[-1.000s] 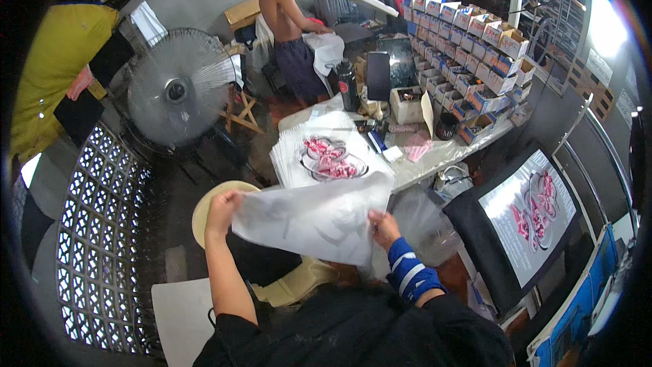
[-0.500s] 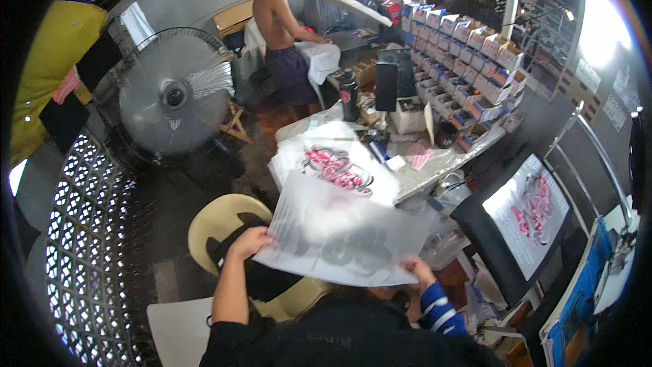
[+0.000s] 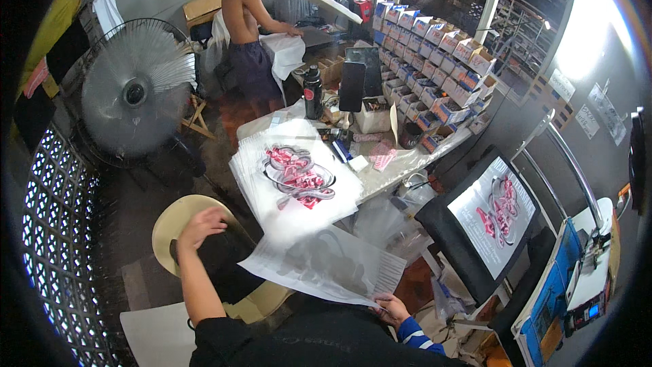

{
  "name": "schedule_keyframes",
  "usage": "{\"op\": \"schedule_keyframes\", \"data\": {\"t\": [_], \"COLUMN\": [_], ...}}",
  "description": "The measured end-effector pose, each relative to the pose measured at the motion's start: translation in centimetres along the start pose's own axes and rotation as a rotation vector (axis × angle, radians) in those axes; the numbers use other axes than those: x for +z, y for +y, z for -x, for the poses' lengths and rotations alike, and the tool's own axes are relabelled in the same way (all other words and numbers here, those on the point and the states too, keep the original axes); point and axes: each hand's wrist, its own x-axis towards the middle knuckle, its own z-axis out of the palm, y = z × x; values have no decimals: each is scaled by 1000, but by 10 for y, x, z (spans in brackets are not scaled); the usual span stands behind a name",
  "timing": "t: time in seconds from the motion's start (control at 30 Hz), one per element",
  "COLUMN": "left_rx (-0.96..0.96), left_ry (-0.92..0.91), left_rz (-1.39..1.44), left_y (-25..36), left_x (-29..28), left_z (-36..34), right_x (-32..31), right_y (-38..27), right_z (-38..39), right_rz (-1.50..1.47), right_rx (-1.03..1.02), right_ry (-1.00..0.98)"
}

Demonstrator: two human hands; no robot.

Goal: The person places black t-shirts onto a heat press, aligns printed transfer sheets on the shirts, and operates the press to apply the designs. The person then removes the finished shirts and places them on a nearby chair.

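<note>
A translucent sheet (image 3: 319, 264) hangs in front of me, its lower right corner pinched by my right hand (image 3: 392, 309). A grey shape shows faintly on it. To the left of the sheet and apart from it, my left hand (image 3: 204, 226) is in the air above the cream chair (image 3: 163, 230), fingers loosely bent with nothing in them. Beyond the sheet lies a stack of white sheets (image 3: 255, 170), the top one bearing a pink and black graphic. At the right, a similar printed sheet (image 3: 499, 221) lies on the black pad of a press (image 3: 438, 221).
A standing fan (image 3: 134, 92) is at the left. Small boxes (image 3: 441, 61) line the back of the worktable (image 3: 397, 180), near a dark bottle (image 3: 312, 95) and a phone (image 3: 352, 86). Farther back, a co-worker (image 3: 244, 20) handles white cloth at another table.
My left hand has let go of the sheet's left side and moved away to the left. The sheet has come lower, showing more of the printed stack. My view has shifted right.
</note>
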Motion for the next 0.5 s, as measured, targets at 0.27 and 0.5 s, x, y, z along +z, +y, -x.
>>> {"op": "schedule_keyframes", "data": {"t": [0.27, 0.5], "left_rx": [790, 1965], "left_ry": [747, -93], "left_rz": [-11, 746], "left_y": [116, 265], "left_x": [-82, -76], "left_z": [162, 296], "right_x": [-88, -113], "right_y": [-2, -1], "right_z": [-3, -28], "right_rz": [80, 571], "right_rx": [-107, -206], "right_ry": [144, 125]}}
